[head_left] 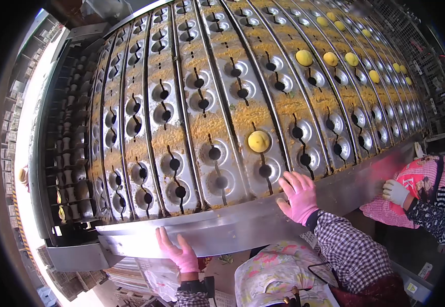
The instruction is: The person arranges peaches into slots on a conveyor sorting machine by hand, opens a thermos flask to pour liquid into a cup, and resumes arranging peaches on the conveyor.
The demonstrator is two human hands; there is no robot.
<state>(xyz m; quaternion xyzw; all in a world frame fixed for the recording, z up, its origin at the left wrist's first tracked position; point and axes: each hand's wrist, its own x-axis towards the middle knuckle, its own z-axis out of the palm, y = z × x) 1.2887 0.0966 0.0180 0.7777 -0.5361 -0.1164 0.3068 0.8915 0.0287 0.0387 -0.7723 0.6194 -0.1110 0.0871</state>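
My left hand (178, 251), in a pink glove with bare fingertips, is at the metal side panel (207, 233) of a large conveyor. Its fingers are spread and hold nothing. Over the conveyor's near edge lies my right hand (299, 198), also pink-gloved, with fingers stretched out and nothing gripped. Just beyond it, a yellow peach (258, 141) sits in one of the round metal cups of a slatted plate (243, 110). The cup (265, 171) between that peach and my right hand holds no fruit. Orange pulp smears the plates.
More peaches (304, 58) sit in cups toward the far right. A row of rollers (65, 153) runs down the left end. At right, a co-worker in a pink checked apron (386, 211) rests a gloved hand (395, 193) near the edge. Wire cages (412, 46) stand behind.
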